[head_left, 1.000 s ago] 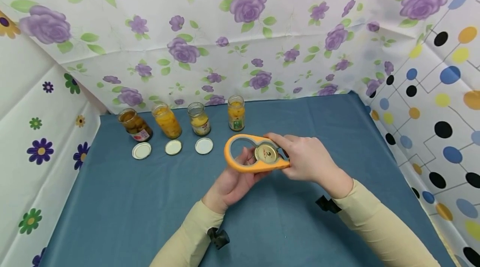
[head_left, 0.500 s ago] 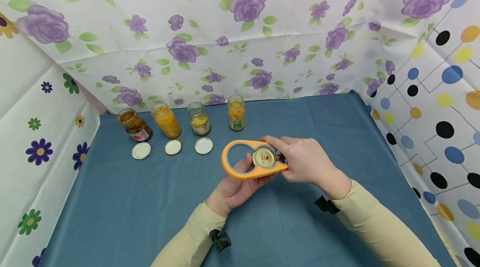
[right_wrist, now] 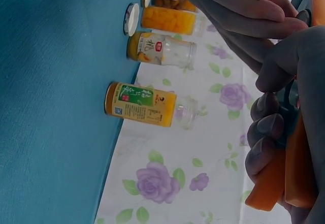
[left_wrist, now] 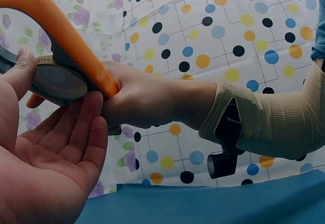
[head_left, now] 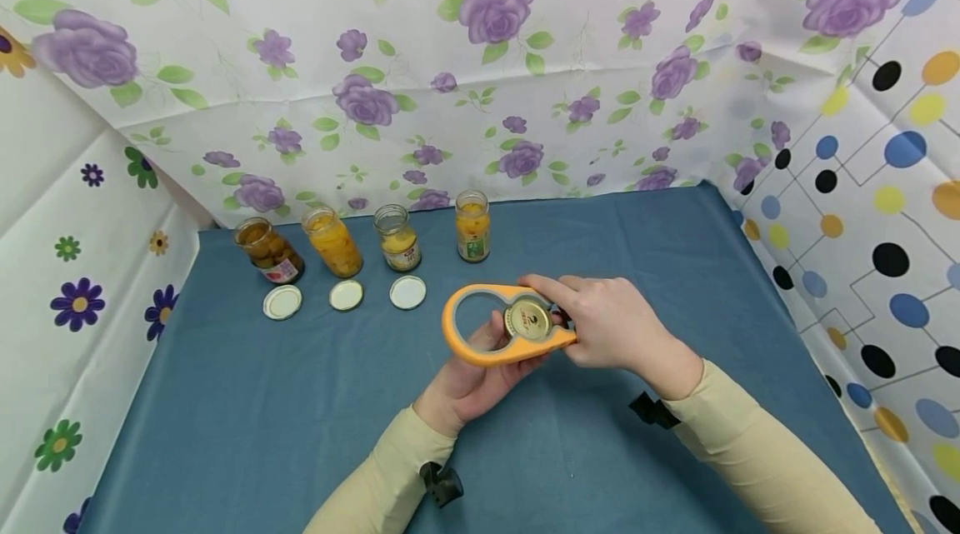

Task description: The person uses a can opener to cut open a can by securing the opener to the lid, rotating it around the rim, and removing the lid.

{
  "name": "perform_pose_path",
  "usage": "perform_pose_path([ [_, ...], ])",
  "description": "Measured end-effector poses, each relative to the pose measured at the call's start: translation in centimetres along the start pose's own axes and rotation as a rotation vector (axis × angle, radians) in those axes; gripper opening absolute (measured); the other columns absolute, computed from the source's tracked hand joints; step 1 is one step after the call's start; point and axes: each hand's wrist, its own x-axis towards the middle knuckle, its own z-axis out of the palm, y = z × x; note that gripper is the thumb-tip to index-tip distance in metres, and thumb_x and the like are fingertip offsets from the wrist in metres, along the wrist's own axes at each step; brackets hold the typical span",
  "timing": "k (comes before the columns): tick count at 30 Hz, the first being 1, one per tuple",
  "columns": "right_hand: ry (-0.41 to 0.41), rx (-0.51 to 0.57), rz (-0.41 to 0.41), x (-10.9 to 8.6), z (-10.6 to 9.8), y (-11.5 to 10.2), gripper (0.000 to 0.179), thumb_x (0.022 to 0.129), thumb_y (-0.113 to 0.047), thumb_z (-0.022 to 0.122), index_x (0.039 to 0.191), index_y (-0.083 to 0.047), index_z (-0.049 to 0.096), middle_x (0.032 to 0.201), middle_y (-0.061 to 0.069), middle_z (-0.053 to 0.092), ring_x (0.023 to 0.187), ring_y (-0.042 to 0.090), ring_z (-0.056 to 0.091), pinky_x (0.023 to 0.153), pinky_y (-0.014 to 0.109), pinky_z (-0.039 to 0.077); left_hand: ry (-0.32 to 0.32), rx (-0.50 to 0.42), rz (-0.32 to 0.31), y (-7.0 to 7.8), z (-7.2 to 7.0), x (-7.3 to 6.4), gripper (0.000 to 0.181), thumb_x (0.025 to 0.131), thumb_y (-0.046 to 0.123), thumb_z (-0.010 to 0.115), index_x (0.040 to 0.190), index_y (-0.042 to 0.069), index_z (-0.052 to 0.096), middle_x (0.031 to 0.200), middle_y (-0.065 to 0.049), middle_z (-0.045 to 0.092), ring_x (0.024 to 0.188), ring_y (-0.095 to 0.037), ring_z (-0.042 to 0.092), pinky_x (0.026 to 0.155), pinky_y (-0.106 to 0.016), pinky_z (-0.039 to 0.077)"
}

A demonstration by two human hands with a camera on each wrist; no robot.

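In the head view, an orange jar opener (head_left: pixel 448 323) with grey-lined rings is held above the table. My right hand (head_left: pixel 618 321) grips its handles, which also show in the right wrist view as orange bars (right_wrist: pixel 302 168) under curled fingers. A gold jar lid (head_left: pixel 528 319) sits inside the smaller ring. My left hand (head_left: pixel 468 384) holds that lid from below; the left wrist view has the thumb on one side of the lid (left_wrist: pixel 58 82) and fingertips on the other. No jar is under the lid. Uncapped, a jar of yellow fruit (head_left: pixel 472 230) stands behind the hands.
Left of that jar stand a yellow-filled jar (head_left: pixel 397 247), a jar of orange fruit (head_left: pixel 333 244) and a jar of brown contents (head_left: pixel 270 251), all uncapped. Three pale lids lie before them, one being the rightmost lid (head_left: pixel 408 292). Blue cloth (head_left: pixel 262 417) covers the table; patterned sheets surround it.
The jar opener and lid have shifted slightly toward me and left, with the opener's ring end dipping. My left hand has followed. Both hands keep their hold; the jars stay put.
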Motion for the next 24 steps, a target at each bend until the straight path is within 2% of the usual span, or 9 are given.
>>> perform_pose_path([
  [6, -0.004, 0.001, 0.0, -0.15, 0.2, 0.16, 0.072, 0.077, -0.004, 0.077, 0.146, -0.016, 0.065, 0.075, -0.004, 0.058, 0.051, 0.006, 0.031, 0.044, 0.026, 0.024, -0.001, -0.016, -0.007, -0.05, -0.14, 0.02, 0.068, 0.099, 0.055, 0.065, 0.153, 0.013, 0.054, 0.144, -0.003, 0.065, 0.134, -0.016, 0.061, 0.117, -0.033, 0.044],
  [14, -0.005, -0.018, 0.004, -0.11, 0.17, 0.06, 0.071, 0.076, -0.004, 0.079, 0.145, -0.015, 0.066, 0.077, -0.003, 0.06, 0.051, 0.009, 0.035, 0.043, 0.027, 0.026, 0.046, -0.05, -0.018, -0.09, -0.23, 0.07, 0.07, 0.094, 0.054, 0.074, 0.148, 0.014, 0.055, 0.139, -0.005, 0.065, 0.126, -0.016, 0.065, 0.112, -0.031, 0.048],
  [19, -0.005, -0.016, -0.004, 0.03, 0.14, -0.02, 0.072, 0.075, -0.004, 0.08, 0.145, -0.016, 0.066, 0.079, -0.003, 0.062, 0.051, 0.008, 0.037, 0.043, 0.027, 0.026, 0.029, -0.031, -0.016, -0.02, -0.24, 0.21, 0.071, 0.092, 0.056, 0.076, 0.146, 0.014, 0.057, 0.137, -0.003, 0.067, 0.125, -0.015, 0.064, 0.111, -0.031, 0.048],
  [24, -0.002, -0.015, -0.008, 0.06, 0.21, -0.02, 0.072, 0.075, -0.005, 0.081, 0.145, -0.016, 0.066, 0.078, -0.003, 0.061, 0.052, 0.008, 0.037, 0.043, 0.027, 0.026, 0.01, -0.03, -0.011, 0.04, -0.42, 0.25, 0.067, 0.095, 0.055, 0.075, 0.146, 0.015, 0.06, 0.137, -0.001, 0.068, 0.128, -0.015, 0.063, 0.113, -0.032, 0.047],
])
